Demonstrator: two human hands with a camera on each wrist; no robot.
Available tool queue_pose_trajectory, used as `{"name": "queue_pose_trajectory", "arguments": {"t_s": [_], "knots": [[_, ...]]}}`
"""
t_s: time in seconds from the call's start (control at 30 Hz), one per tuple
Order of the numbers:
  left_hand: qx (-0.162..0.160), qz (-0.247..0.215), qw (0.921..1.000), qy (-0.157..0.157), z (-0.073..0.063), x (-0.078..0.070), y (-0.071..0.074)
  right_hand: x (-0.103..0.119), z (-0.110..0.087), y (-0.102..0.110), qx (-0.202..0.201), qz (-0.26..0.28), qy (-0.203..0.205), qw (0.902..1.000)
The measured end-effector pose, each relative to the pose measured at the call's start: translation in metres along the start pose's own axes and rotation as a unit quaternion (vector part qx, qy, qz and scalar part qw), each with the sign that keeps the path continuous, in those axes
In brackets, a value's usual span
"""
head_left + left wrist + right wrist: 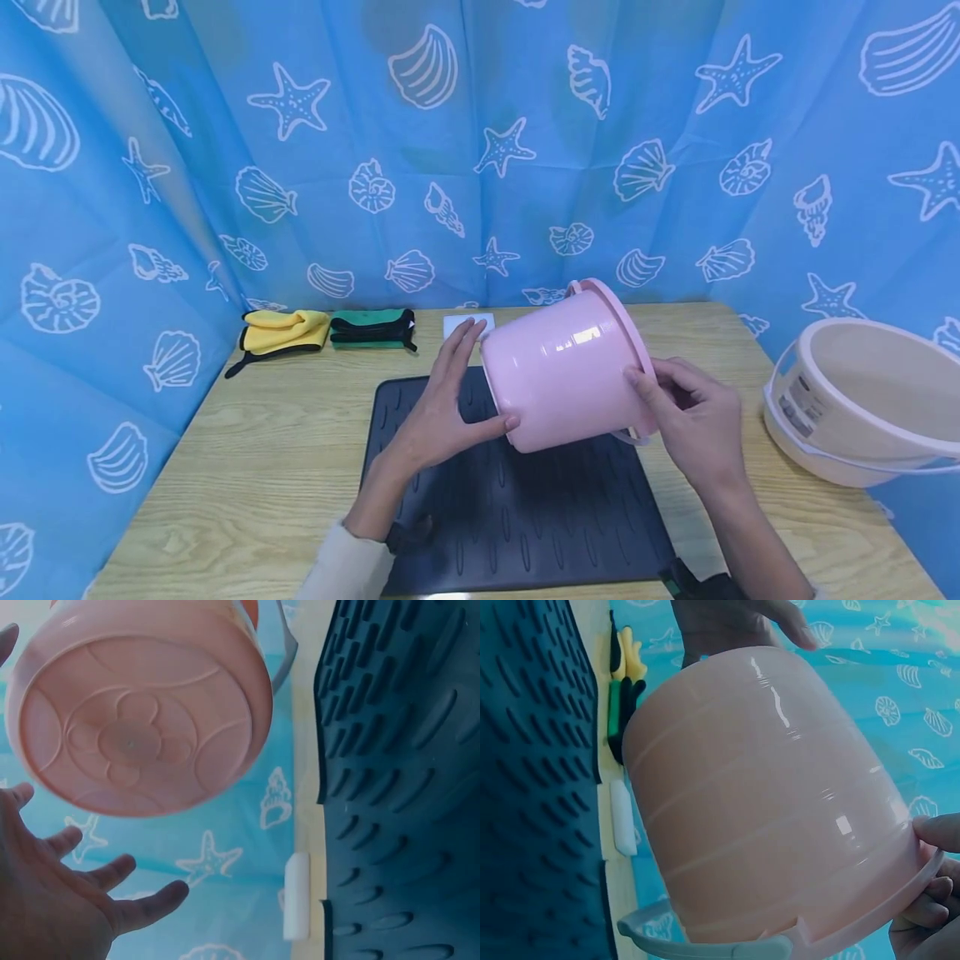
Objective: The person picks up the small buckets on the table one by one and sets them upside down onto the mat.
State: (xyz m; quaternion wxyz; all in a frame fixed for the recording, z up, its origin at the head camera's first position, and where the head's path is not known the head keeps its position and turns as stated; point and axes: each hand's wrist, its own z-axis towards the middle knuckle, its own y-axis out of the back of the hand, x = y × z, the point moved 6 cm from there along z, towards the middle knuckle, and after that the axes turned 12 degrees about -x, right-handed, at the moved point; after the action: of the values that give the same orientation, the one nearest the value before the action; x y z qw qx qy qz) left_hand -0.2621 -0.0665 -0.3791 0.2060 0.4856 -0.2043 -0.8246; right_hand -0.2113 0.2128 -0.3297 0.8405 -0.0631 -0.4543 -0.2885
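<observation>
1. Blue curtain (pixel 525 83) with white shells and starfish hung behind and at both sides of a wood-grain bench (pixel 247 467).
2. Above the middle of that bench, a pink bucket (pixel 562 375) was held in the air, tipped onto its side, its base toward the left and its rim toward the right. The left wrist view showed a raised flower pattern on the base (pixel 135 724), and the right wrist view showed a pale handle (pixel 705 949) hanging from the rim.
3. The right hand (pixel 697 421) was clamped on the rim, its thumb on the outer wall and its fingers bent round the edge.
4. The left hand (pixel 438 408) was beside the base, fingers spread and thumb apart from them; whether the thumb touched the bucket, I could not tell.
5. Below the bucket lay a dark ridged mat (pixel 525 533).
6. Just beyond the mat's far edge sat a small white block (pixel 468 321).
7. At the far left were a folded yellow cloth (pixel 288 331) and, just beside it, a green cloth (pixel 371 342), both with black trim.
8. On the right stood an off-white bucket (pixel 832 408), upright, with a label on its wall.
</observation>
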Motion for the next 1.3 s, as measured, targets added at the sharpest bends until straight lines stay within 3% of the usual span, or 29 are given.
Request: {"name": "queue_pose_trajectory", "arguments": {"t_s": [0.4,0.67,0.9,1.03,1.3], "knots": [[-0.001,-0.067,0.9973,0.029,0.000,0.002,-0.002,-0.006,-0.010,-0.011,-0.005,0.028,-0.004,0.9996],[0.012,-0.133,0.9890,0.064,0.001,0.009,-0.009,-0.013,-0.012,-0.017,-0.010,0.040,-0.029,0.9987],[-0.012,-0.182,0.9820,0.050,-0.001,0.015,-0.009,-0.018,-0.017,-0.022,0.001,0.042,-0.030,0.9987],[-0.043,-0.190,0.9800,0.042,-0.001,0.015,0.000,-0.015,-0.017,-0.026,0.023,0.041,-0.029,0.9985],[-0.067,-0.190,0.9788,0.038,-0.004,0.015,0.018,-0.010,-0.009,-0.030,0.119,0.011,-0.014,0.9928]]}}
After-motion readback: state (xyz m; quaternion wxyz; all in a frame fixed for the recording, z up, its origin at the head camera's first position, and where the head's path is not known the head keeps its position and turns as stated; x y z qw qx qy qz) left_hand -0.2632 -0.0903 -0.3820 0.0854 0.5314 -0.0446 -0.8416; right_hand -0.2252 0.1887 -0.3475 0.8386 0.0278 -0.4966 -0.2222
